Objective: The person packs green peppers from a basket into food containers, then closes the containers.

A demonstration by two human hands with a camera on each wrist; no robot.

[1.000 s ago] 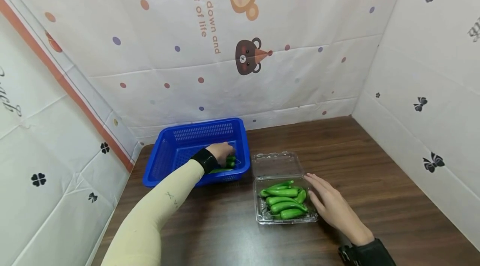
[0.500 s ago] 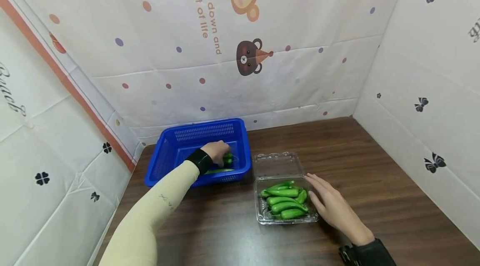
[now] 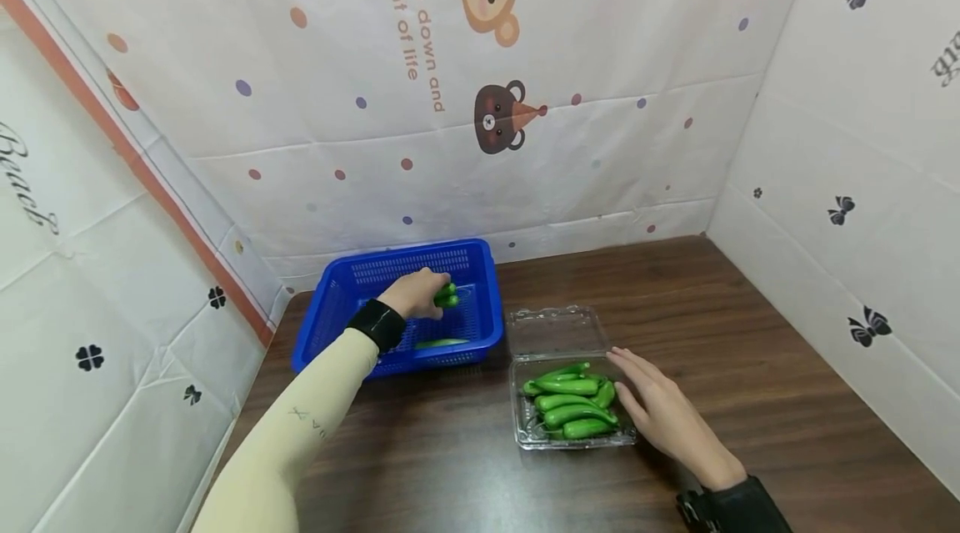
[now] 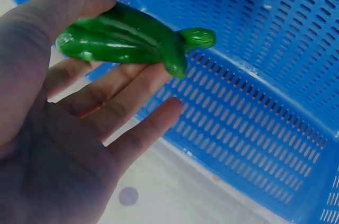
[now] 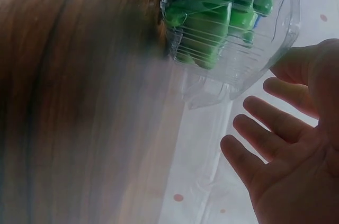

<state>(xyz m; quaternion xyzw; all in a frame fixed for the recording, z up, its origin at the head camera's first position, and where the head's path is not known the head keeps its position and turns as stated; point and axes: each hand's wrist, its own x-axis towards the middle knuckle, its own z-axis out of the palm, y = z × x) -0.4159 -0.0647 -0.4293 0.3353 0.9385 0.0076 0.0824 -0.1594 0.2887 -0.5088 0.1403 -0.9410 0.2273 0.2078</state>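
My left hand [image 3: 411, 296] is raised inside the blue plastic basket [image 3: 492, 291]. Between its thumb and fingers it pinches green chili peppers [image 4: 119, 36], which the left wrist view shows bunched side by side. Another green pepper [image 3: 441, 343] lies on the basket floor near the front wall. To the right, a clear plastic clamshell box [image 3: 572, 443] holds several green peppers [image 3: 573, 404]. My right hand [image 3: 663, 412] is at the box's right side, fingers extended; in the right wrist view its thumb [image 5: 296, 65] is right at the box's edge.
The box's lid [image 3: 555, 331] is folded back toward the wall, close beside the basket. Both stand on a dark wooden table [image 3: 637, 291]. White printed sheets [image 3: 600, 149] bound it at the back and both sides.
My left hand has moved up and slightly left inside the basket, lifting the pinched peppers off its floor. My right hand has stayed beside the box.
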